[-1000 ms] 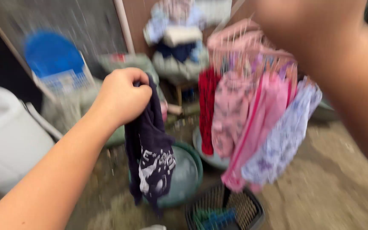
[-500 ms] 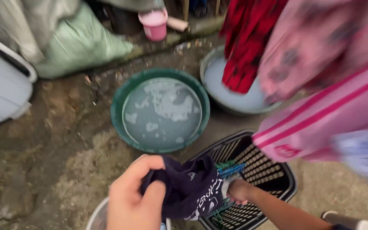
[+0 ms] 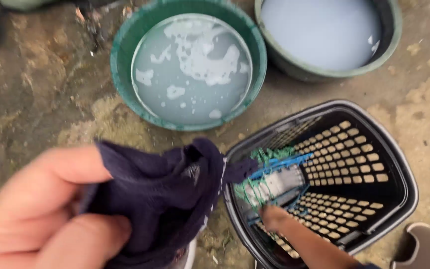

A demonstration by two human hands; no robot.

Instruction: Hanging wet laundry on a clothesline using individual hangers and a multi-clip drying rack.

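At the lower left of the frame, the left hand (image 3: 41, 214) fills the corner, blurred and close to the camera, its fingers closed around a bunched dark navy garment (image 3: 170, 189) that drapes out toward the centre. Low in the middle, the right hand (image 3: 274, 216) reaches down into a black plastic laundry basket (image 3: 399, 169); its fingertips are at a tangle of green netting and a blue hanger (image 3: 274, 174) lying inside, though whether they grip it cannot be told. Above the garment, at upper centre, sits a green basin (image 3: 120, 65) of soapy grey water, and just beside it at the upper right a second basin (image 3: 394, 30) holds cloudy water. Both stand on rough, stained concrete ground (image 3: 36, 99).
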